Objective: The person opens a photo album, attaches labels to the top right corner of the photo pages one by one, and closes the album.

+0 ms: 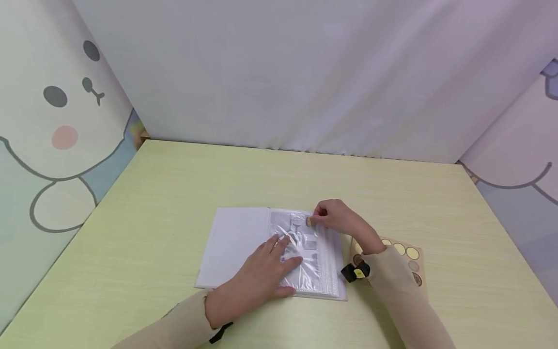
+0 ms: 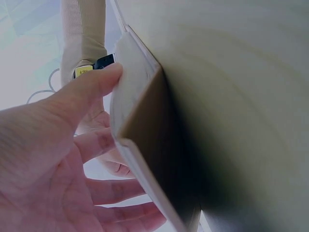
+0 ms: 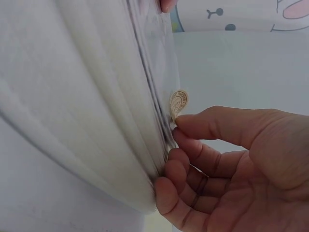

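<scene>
In the head view, reading from left to right, the album lies open on the table at the lower middle of the frame, its white inside cover to the left. The left hand comes next, its fingers spread and fairly straight across the clear page; glare on the plastic makes the grey picture beneath hard to make out. At the page's upper right corner, the right hand pinches a small round sticker, of which only an edge shows here. Farther right, a tan sheet of round stickers is partly hidden by the right forearm and sleeve.

The left wrist view shows what the head view hides: the album's thickness, with the thumb by the page edges; the fingertips pass out of sight behind the cover. The right wrist view shows the sticker curling up between thumb and forefinger, with printing too small to read, and the other fingers curled by the page edges.
</scene>
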Demonstrator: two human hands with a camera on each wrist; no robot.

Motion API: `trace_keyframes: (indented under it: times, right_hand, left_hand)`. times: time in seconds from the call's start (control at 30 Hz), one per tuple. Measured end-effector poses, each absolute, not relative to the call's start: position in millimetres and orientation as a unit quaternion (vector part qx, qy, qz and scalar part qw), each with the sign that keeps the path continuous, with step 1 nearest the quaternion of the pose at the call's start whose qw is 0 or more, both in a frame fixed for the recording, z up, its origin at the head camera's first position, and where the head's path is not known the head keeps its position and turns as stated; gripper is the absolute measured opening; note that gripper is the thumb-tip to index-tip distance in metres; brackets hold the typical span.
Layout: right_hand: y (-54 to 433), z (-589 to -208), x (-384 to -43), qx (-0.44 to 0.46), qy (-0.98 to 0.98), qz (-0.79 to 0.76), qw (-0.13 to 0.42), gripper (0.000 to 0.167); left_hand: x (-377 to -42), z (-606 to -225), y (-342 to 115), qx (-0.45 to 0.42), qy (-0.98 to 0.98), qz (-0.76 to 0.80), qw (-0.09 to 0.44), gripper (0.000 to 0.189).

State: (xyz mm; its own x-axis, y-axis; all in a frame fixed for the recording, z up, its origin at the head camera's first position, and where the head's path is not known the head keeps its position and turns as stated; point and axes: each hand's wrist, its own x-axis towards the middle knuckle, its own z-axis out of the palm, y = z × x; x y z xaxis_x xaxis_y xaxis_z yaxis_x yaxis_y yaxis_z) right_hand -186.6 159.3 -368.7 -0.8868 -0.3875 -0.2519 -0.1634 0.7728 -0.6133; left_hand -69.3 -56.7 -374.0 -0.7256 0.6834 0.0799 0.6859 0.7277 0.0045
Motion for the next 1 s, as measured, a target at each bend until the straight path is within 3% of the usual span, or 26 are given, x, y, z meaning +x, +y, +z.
trace_keyframes:
  times: [1.0]
  right_hand:
    - [149.7,-366.1,-184.3,-0.140,0.942,-0.250,0.177,0.014]
  left_hand:
    - [-68.2,-376.4,-57.6,-0.378,-0.923,-0.006,0.067,0.054]
